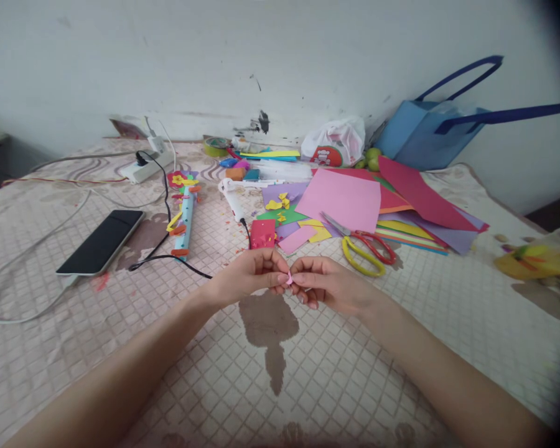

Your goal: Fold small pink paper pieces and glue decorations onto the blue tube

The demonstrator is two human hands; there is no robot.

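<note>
A small pink paper piece (289, 279) is pinched between the fingertips of my left hand (256, 274) and my right hand (329, 282), above the middle of the table. Both hands are closed on it, and the fingers cover most of its shape. Just beyond them lie a red paper piece (262, 233) with scraps on it and a pink paper strip (298, 239). Scissors (364, 250) with yellow and red handles rest to the right of my right hand. A white glue gun (233, 200) lies farther back.
A light-blue stick (184, 218) with colourful paper shapes, a phone (101, 242) and a power strip (144, 165) are on the left with cables. Coloured sheets (345, 198), a plastic bag (335, 142) and a blue bag (413, 134) stand behind. Yellow material (536, 258) lies at right.
</note>
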